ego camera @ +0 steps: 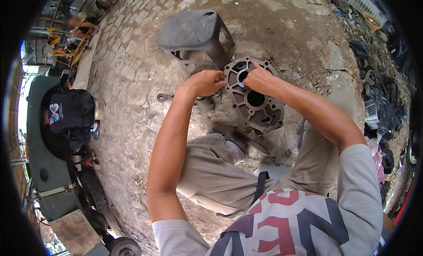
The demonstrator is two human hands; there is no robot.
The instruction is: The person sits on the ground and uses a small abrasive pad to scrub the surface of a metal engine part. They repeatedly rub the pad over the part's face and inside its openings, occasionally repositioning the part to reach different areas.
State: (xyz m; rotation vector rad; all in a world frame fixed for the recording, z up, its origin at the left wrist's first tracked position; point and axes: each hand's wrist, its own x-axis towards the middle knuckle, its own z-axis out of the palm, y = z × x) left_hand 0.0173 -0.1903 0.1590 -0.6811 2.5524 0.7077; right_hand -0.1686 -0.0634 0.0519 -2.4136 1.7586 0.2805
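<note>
A ribbed metal gearbox housing (244,105) with two large round openings and bolt holes along its flange sits on the ground before me. My left hand (206,82) is at the housing's left edge, fingers bent and apart; whether they touch it I cannot tell. Over the upper opening, my right hand (259,78) rests with its index finger on the rim near the top. Something small and bright shows below its fingers, too unclear to name. A metal wrench-like part with a ring end (164,97) lies on the ground, partly behind my left forearm.
A dark plastic stool (191,29) stands just beyond the housing. At left, a person in dark clothes (74,117) bends into the wheel arch of a green vehicle (43,130); another person (84,26) sits farther off. Black bags and a white crate (371,114) lie along the right.
</note>
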